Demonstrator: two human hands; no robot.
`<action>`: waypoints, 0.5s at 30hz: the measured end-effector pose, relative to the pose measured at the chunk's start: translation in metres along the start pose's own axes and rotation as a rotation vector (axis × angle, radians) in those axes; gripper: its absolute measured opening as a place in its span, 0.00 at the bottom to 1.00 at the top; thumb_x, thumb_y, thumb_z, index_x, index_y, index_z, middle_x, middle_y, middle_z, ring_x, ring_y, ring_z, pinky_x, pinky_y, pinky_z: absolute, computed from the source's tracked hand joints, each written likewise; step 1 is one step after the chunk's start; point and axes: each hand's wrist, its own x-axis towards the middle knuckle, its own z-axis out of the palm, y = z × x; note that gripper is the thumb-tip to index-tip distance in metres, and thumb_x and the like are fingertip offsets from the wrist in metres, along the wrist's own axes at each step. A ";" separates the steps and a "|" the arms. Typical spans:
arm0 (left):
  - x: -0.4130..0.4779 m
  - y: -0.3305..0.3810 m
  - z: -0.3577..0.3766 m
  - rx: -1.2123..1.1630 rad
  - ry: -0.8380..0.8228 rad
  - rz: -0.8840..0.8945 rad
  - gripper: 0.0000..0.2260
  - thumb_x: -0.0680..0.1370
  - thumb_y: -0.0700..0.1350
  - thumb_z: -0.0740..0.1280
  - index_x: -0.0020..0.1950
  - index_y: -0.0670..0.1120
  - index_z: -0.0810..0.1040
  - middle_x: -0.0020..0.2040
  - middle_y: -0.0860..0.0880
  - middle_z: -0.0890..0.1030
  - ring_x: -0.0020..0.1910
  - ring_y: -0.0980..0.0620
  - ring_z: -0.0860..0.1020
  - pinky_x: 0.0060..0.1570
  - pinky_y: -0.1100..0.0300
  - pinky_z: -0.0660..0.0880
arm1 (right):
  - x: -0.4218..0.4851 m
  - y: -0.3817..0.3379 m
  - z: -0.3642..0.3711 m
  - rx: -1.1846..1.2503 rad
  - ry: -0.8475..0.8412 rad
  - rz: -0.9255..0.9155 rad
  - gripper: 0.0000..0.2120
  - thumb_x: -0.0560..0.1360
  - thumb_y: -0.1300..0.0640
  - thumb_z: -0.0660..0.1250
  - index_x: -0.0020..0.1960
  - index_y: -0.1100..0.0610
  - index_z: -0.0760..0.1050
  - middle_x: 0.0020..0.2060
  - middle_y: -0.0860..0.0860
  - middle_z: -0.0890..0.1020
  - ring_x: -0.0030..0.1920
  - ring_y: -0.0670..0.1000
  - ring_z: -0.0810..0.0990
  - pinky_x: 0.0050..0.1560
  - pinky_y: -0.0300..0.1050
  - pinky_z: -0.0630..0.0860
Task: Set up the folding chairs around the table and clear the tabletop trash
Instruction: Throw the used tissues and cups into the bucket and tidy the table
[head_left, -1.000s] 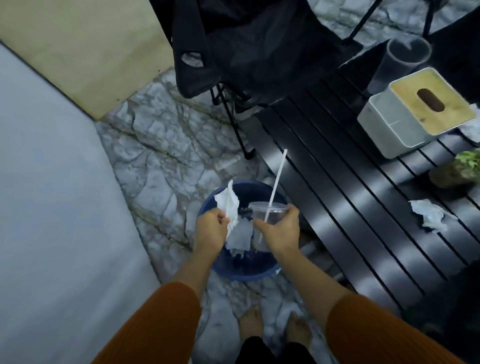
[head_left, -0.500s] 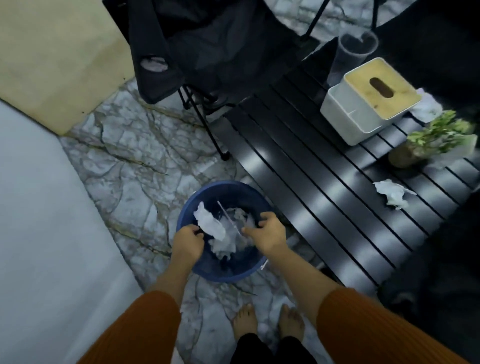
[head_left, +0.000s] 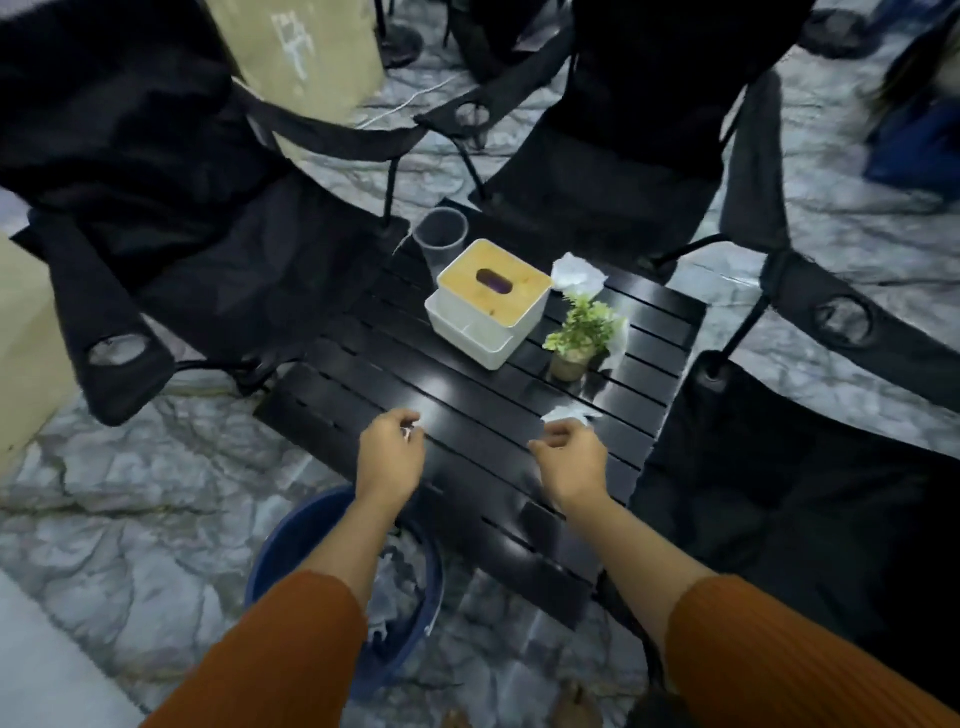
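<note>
My left hand (head_left: 392, 457) hovers over the near part of the black slatted table (head_left: 467, 395), fingers loosely curled and holding nothing. My right hand (head_left: 569, 462) is also empty, its fingertips right at a crumpled white tissue (head_left: 569, 414) lying on the slats. Another crumpled tissue (head_left: 576, 273) lies at the far edge. A clear plastic cup (head_left: 441, 234) stands at the far left corner. The blue bin (head_left: 291, 545) with tissues in it sits on the floor under my left forearm. Black folding chairs stand open at the left (head_left: 182, 234), back (head_left: 623, 156) and right (head_left: 805, 467).
A white tissue box with a wooden lid (head_left: 488, 301) and a small potted plant (head_left: 579, 338) stand mid-table, with white paper (head_left: 618, 343) behind the plant. Beige cardboard (head_left: 301, 62) stands behind the left chair. Another person's dark hair (head_left: 914, 88) shows at the top right.
The cup with the straw and the tissue went into the bin. Both hands then left it empty and rose to the tabletop. My view swung up from the bin to the table.
</note>
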 end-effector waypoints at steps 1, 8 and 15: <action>0.001 0.018 0.009 -0.003 -0.010 0.033 0.11 0.78 0.40 0.65 0.59 0.42 0.79 0.55 0.43 0.82 0.51 0.47 0.79 0.51 0.61 0.72 | 0.006 0.001 -0.014 0.020 0.036 0.009 0.09 0.74 0.62 0.69 0.54 0.60 0.76 0.41 0.52 0.78 0.42 0.53 0.77 0.45 0.45 0.75; 0.007 0.089 0.076 0.033 -0.132 0.134 0.10 0.75 0.43 0.68 0.55 0.44 0.81 0.52 0.46 0.82 0.52 0.48 0.79 0.54 0.57 0.75 | 0.046 0.017 -0.081 0.038 0.191 0.084 0.12 0.73 0.64 0.67 0.56 0.60 0.77 0.46 0.55 0.80 0.53 0.57 0.80 0.52 0.45 0.74; 0.022 0.081 0.164 0.214 -0.275 0.283 0.17 0.73 0.48 0.71 0.61 0.47 0.78 0.60 0.48 0.77 0.62 0.47 0.72 0.62 0.54 0.71 | 0.117 0.041 -0.084 -0.008 0.254 0.009 0.25 0.73 0.58 0.73 0.67 0.58 0.69 0.65 0.56 0.74 0.62 0.55 0.75 0.57 0.45 0.70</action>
